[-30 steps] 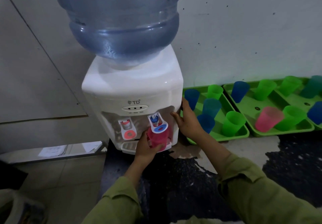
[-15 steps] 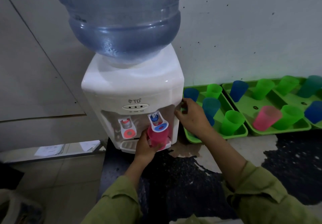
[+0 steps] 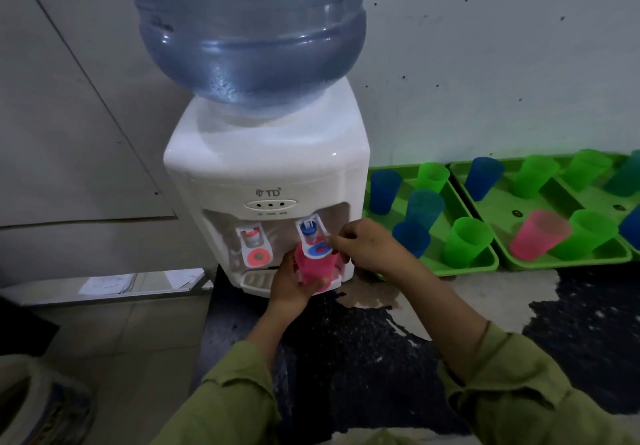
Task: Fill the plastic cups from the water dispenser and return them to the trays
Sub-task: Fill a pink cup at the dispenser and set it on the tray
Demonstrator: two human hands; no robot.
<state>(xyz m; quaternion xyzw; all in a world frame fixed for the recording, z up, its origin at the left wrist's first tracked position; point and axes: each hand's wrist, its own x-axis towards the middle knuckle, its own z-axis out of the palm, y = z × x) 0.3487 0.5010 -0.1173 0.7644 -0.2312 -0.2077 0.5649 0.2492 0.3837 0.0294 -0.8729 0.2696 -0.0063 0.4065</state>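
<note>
Water dispenser point(image 3: 266, 167) stands on the left end of the counter point(image 3: 381, 358), its back to the wall point(image 3: 485, 63). The counter's left edge drops off just beside its base. Open counter lies in front, between the sleeves. Near tray point(image 3: 460, 269) sits just right of the dispenser, its left rim hidden behind the right hand point(image 3: 367, 247). Second tray point(image 3: 568, 264) lies edge to edge with it, further right. Left hand point(image 3: 291, 285) grips the pink cup point(image 3: 313, 268) from below and the left, fingers wrapped round the wall. The cup is upright under the blue tap lever point(image 3: 313, 238), over the drip tray point(image 3: 256, 278). Right-hand fingertips point(image 3: 332, 238) are on the lever's right edge; whether they pinch or only press, I cannot tell. Red tap lever point(image 3: 254, 245) is untouched, just left. Materials: dispenser body is glossy white plastic, boxy with rounded corners. Bottle point(image 3: 249, 29) is translucent blue, ribbed, and sits inverted on top. Trays are bright green plastic with raised rims. Blue cups point(image 3: 384, 191) and green cups point(image 3: 467, 240) are translucent, tapered and upright, and a second pink cup point(image 3: 536, 235) stands in the second tray. Counter surface is dark and speckled, with pale worn patches near the dispenser base.
</note>
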